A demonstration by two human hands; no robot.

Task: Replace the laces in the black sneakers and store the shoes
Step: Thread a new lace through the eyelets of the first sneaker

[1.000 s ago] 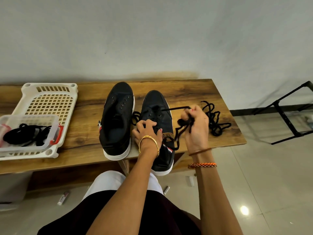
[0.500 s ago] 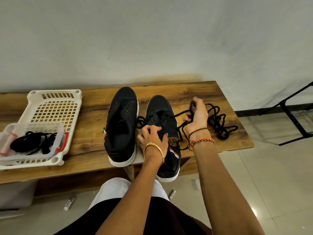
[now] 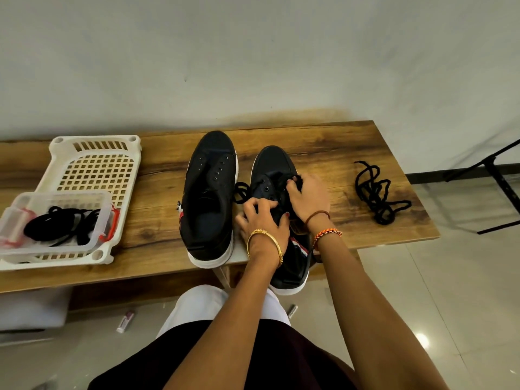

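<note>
The right sneaker (image 3: 277, 175) sits under both my hands. My left hand (image 3: 263, 220) grips its tongue, fingers curled; my right hand (image 3: 308, 197) pinches the lace (image 3: 242, 191) at the eyelets. A loose lace (image 3: 375, 192) lies right of them.

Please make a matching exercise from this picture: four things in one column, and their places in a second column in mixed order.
Things:
1. loose black lace
2. clear plastic box
3. sneaker with empty eyelets
4. white basket

Places:
A. at the left end of the table
B. inside the basket
C. on the table, right of both hands
D. left of the sneaker being handled

Pairs: 1-C, 2-B, 3-D, 4-A
</note>
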